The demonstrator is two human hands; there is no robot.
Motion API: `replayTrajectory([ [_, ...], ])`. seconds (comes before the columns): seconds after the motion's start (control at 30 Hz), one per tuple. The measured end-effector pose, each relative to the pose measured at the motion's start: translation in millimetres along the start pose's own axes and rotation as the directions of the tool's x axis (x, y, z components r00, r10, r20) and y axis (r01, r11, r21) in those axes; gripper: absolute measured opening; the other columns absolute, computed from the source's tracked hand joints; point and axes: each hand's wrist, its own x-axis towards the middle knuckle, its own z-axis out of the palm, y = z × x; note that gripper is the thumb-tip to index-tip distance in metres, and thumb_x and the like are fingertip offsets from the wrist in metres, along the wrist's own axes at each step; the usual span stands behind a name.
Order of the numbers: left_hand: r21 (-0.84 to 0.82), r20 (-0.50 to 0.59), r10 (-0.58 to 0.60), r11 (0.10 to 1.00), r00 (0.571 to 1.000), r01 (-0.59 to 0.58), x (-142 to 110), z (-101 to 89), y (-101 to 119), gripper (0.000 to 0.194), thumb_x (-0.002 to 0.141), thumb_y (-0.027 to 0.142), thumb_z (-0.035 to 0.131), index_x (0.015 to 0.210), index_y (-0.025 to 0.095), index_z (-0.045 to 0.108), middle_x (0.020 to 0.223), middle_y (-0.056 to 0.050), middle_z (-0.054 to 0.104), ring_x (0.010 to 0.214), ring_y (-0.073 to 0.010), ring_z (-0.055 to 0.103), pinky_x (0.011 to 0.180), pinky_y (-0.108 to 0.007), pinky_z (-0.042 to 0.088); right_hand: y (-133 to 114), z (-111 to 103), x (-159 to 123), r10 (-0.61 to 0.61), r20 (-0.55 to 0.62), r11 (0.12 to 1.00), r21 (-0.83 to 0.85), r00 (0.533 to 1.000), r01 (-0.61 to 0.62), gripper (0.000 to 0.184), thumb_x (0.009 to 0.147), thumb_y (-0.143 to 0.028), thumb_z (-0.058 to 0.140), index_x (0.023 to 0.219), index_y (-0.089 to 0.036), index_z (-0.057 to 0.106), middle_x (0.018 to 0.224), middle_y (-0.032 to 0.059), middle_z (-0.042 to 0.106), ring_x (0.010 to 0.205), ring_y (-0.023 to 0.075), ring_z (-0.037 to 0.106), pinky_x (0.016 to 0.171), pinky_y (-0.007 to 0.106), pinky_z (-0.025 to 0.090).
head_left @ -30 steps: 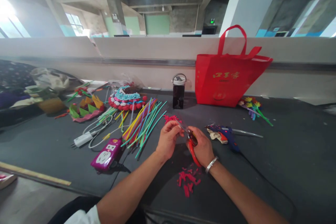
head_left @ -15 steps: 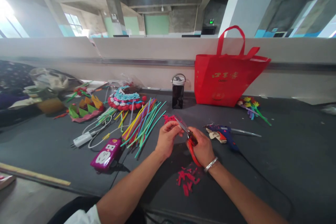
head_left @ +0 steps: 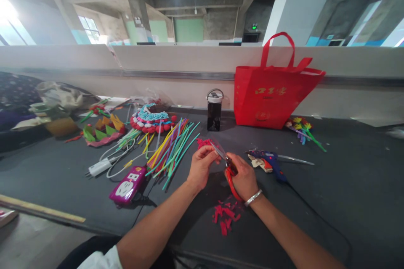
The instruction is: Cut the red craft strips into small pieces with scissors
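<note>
My right hand [head_left: 243, 175] grips a pair of scissors [head_left: 232, 180] with red handles, its blades pointing away and to the left. Close beside the blades, my left hand [head_left: 203, 167] is closed in a pinch on a small red piece [head_left: 217, 160], mostly hidden by the fingers. Just beyond the left hand lies a pile of small red pieces [head_left: 203, 142]. Nearer to me, below the scissors, red scraps [head_left: 225, 215] are scattered on the black table [head_left: 195, 218].
Left of my hands lie colourful pipe cleaners [head_left: 172, 147], a purple power socket [head_left: 128, 185] and a white charger [head_left: 99, 168]. On the right rests a blue glue gun [head_left: 273, 162] with its cord. A bottle [head_left: 214, 111] and a red bag [head_left: 271, 96] stand behind.
</note>
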Motion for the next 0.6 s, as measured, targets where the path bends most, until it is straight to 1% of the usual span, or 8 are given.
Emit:
replayTrajectory([
  [0.1,-0.005,-0.001,-0.009,1.0,1.0,0.009,-0.5,0.0,-2.3,0.014,0.069,0.024,0.077,0.076,0.016,0.067,0.067,-0.001,0.066,0.06,-0.0102,0.057,0.061,-0.023,0.044,-1.0,-1.8,0.8,0.018,0.03,1.0,-0.019,0.999,-0.018,0.048,0.072,-0.009,0.054,0.117,-0.024,0.057,0.106,0.006,0.067,0.092,0.0219,0.065,0.083,0.036,0.053],
  [0.23,-0.011,-0.008,-0.021,1.0,1.0,0.021,-1.2,1.4,-2.8,0.015,0.068,0.024,0.077,0.076,0.015,0.067,0.067,-0.001,0.066,0.061,-0.0106,0.057,0.061,-0.023,0.044,-1.7,-2.1,1.3,0.023,0.041,1.0,0.01,0.999,-0.024,0.047,0.072,-0.008,0.054,0.116,-0.023,0.057,0.101,0.0053,0.068,0.089,0.021,0.065,0.081,0.035,0.053],
  [0.5,0.011,-0.015,-0.039,0.999,0.999,0.04,-3.1,4.0,-1.1,0.017,0.068,0.025,0.077,0.076,0.015,0.067,0.066,-0.001,0.065,0.06,-0.0103,0.056,0.061,-0.023,0.043,-1.4,2.1,-0.8,-0.026,-0.061,0.998,0.059,0.998,0.03,0.042,0.075,-0.01,0.052,0.115,-0.022,0.058,0.097,0.0047,0.07,0.085,0.0201,0.068,0.077,0.033,0.055],
  [0.57,0.025,-0.005,-0.039,0.999,0.999,0.04,-3.0,3.9,-0.7,0.016,0.068,0.025,0.076,0.074,0.015,0.065,0.062,0.0,0.062,0.056,-0.009,0.054,0.058,-0.022,0.041,-1.2,0.5,0.2,-0.014,-0.097,0.996,0.084,0.995,0.022,0.038,0.076,-0.013,0.052,0.113,-0.022,0.058,0.096,0.0045,0.07,0.083,0.0195,0.067,0.076,0.032,0.055],
  [0.6,0.03,0.004,-0.044,0.999,0.999,0.044,-2.8,3.8,-0.5,0.015,0.068,0.024,0.076,0.073,0.015,0.065,0.06,0.001,0.061,0.054,-0.0085,0.052,0.057,-0.022,0.04,-1.1,-1.1,1.1,0.011,-0.113,0.994,0.105,0.994,0.001,0.035,0.077,-0.015,0.052,0.112,-0.021,0.058,0.095,0.0039,0.07,0.08,0.0187,0.067,0.074,0.031,0.054],
])
